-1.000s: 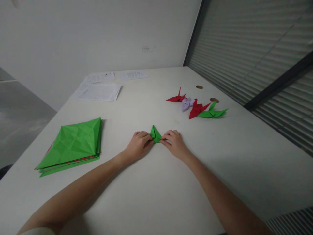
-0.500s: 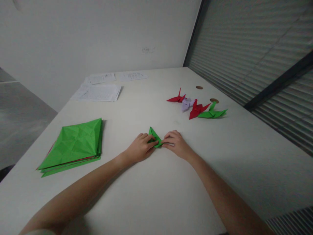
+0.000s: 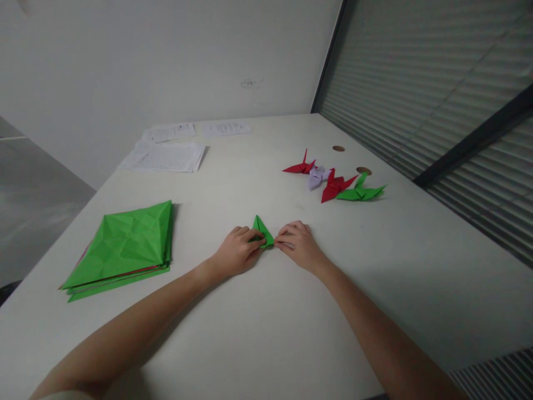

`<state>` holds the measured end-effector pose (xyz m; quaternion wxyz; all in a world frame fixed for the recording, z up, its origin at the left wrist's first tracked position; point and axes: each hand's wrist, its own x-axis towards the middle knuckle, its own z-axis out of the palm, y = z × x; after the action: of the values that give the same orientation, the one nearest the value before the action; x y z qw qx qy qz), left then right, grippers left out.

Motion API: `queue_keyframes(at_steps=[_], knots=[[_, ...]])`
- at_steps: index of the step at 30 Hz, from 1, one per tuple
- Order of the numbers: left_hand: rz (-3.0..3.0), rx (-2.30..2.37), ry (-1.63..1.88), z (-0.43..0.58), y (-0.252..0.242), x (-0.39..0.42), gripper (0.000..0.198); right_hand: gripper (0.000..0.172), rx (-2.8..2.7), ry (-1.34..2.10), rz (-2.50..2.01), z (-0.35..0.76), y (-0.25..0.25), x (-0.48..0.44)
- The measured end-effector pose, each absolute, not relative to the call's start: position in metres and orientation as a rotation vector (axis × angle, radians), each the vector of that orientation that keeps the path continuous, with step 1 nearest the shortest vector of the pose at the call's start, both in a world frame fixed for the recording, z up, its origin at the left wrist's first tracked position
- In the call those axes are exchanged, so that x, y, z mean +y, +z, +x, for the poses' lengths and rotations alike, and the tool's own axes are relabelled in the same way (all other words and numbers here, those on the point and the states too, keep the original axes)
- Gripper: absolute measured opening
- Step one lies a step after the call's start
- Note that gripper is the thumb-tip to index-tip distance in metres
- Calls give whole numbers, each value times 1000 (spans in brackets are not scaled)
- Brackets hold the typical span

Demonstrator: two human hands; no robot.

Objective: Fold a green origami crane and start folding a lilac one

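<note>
A small folded green paper piece (image 3: 262, 229) lies on the white table (image 3: 266, 322) between my two hands. My left hand (image 3: 236, 253) has its fingers curled onto the piece's left side, pressing it down. My right hand (image 3: 300, 244) pinches the piece's right tip with closed fingers. Most of the piece is hidden under my fingers; a pointed flap sticks up.
A stack of creased green and red paper sheets (image 3: 125, 244) lies at the left. Several finished paper cranes, red (image 3: 335, 186), lilac (image 3: 318, 176) and green (image 3: 360, 191), sit at the right. Printed white pages (image 3: 166, 155) lie at the far edge. A shuttered wall runs along the right.
My left hand slid a little to the right over the green piece, and the piece tilted so its flap points up and left. My right hand barely moved.
</note>
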<state>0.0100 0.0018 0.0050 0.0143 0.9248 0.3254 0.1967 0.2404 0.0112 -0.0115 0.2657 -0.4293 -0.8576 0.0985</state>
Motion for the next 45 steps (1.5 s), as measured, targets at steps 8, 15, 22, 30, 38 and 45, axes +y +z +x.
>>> queue_keyframes(at_steps=[8, 15, 22, 30, 38, 45], knots=[[2705, 1118, 754, 12, 3, 3, 21, 5, -2167, 272, -1263, 233, -16, 8], [2548, 1144, 833, 11, -1, 7, 22, 11, -2028, 259, -1458, 223, -21, 4], [2430, 1171, 862, 12, 0, 9, 18, 17, -1953, 195, -1462, 216, -25, 3], [2516, 1258, 764, 10, -3, 10, 28, 21, -1951, 235, -1593, 212, -22, 2], [2292, 1109, 823, 8, -2, 13, 22, 19, -1946, 301, -1590, 214, -19, 3], [2226, 1204, 726, 3, -8, 20, 18, 17, -1975, 287, -1695, 211, -13, 0]])
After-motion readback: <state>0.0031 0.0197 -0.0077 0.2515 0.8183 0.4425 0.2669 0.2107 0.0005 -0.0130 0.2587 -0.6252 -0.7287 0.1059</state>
